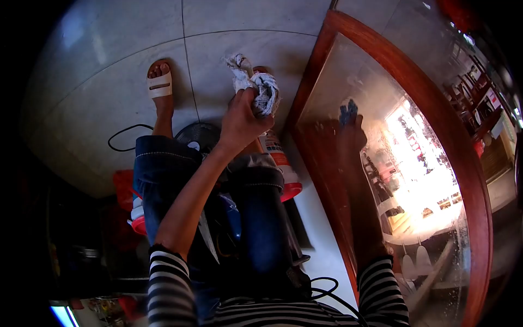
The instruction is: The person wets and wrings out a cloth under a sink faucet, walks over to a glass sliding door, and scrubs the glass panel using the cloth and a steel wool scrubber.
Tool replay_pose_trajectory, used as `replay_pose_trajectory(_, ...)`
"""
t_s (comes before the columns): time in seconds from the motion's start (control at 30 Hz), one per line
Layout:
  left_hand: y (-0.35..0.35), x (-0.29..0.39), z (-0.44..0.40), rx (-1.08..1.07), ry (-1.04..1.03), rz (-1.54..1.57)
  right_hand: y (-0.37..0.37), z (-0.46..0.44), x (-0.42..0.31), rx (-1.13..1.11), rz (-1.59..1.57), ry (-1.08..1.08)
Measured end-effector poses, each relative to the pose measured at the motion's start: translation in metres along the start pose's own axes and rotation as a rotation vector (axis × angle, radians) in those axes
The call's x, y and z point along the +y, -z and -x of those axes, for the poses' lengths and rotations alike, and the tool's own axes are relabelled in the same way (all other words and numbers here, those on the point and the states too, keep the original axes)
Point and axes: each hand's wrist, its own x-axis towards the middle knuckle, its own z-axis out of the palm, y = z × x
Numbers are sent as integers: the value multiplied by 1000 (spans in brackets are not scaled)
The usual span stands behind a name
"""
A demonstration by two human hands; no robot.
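Note:
My left hand point(243, 122) is closed around a crumpled white-and-grey rag point(265, 94), raised above the floor near my knee. Stretched along the glass panel point(327, 92) on the right is my right arm, in shadow. My right hand point(353, 135) grips a small dark blue cloth point(347, 112) against or just over the glass; the contact is hard to make out. A reddish-brown wooden frame point(376, 38) surrounds the panel, which carries bright reflections and streaky marks.
A white bucket-like container point(277, 158) with a red base stands beside my leg. Behind my knee is a dark round object point(195, 133), and a red bag point(123, 189) lies to the left. Black cable point(126, 129) loops over the tiled floor point(120, 49).

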Motion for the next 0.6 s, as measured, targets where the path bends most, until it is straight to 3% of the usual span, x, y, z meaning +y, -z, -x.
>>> replay_pose_trajectory(0.07, -1, -1, 1, -2, -15, 3, -8, -16, -1, -110, 12, -46)
replay_pose_trajectory(0.2, -5, -8, -6, 7, -18, 59, -26, 43, 16, 294, -23, 185)
replay_pose_trajectory(0.3, -4, -4, -1, -18, 16, 76, 7, 75, 18, -164, 27, 44)
replay_pose_trajectory(0.4, -4, -4, -4, 7, 19, 64, 46, 45, -5, 153, -146, -1)
replay_pose_trajectory(0.47, -7, -7, -3, 3, 25, 85, 42, -6, 0, 261, 31, 3)
replay_pose_trajectory(0.57, -11, -13, -6, -28, 26, 118, 95, -70, -24, 502, 36, 65)
replay_pose_trajectory(0.6, -9, -12, -6, -33, 25, 102, 85, -86, -27, 458, 70, 57)
